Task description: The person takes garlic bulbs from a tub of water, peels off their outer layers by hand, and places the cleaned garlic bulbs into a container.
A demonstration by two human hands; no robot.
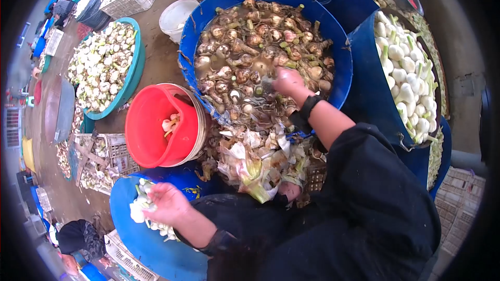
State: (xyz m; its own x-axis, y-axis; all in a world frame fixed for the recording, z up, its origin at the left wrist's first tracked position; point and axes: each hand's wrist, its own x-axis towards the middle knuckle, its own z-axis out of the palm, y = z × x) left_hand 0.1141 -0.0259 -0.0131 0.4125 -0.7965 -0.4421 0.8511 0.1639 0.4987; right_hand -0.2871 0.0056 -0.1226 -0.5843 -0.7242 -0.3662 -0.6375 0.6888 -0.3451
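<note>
The right arm, in a black sleeve pushed up to the forearm, reaches forward over a large round blue plastic tub (pixel 341 67), its elbow bent and wrist angled down; the right hand (pixel 289 81) dips its fingertips among brown, dirt-streaked garlic bulbs (pixel 252 39) in murky water, and whether it grips one cannot be told. The left arm bends out to the side, bringing the left hand (pixel 169 205) over a shallow blue plastic basin (pixel 156 252), fingers loosely curled and partly spread, white garlic bulbs (pixel 137 213) at the fingertips; whether they are held is unclear. Pale papery garlic peelings (pixel 255 161) lie heaped between the arms, beside a red plastic bucket (pixel 143 125)
</note>
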